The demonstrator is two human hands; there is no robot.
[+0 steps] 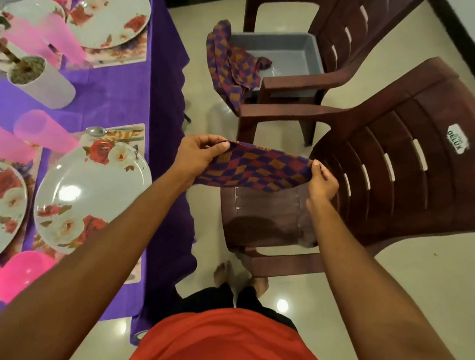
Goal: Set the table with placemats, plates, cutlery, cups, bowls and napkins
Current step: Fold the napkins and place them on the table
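Pinching checkered woven napkin [255,168], both hands

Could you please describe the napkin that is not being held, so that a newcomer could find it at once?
Find the farther brown plastic chair, whose seat carries a grey tub. Draped over the tub's table-side rim is a purple-and-orange checked napkin. Unlike the twin napkin, stretched between the left hand and right hand, it hangs crumpled and untouched.

Person wears a red-orange shirt [229,343], black trousers [212,296]; forearms [101,244] and feet [223,273] bare
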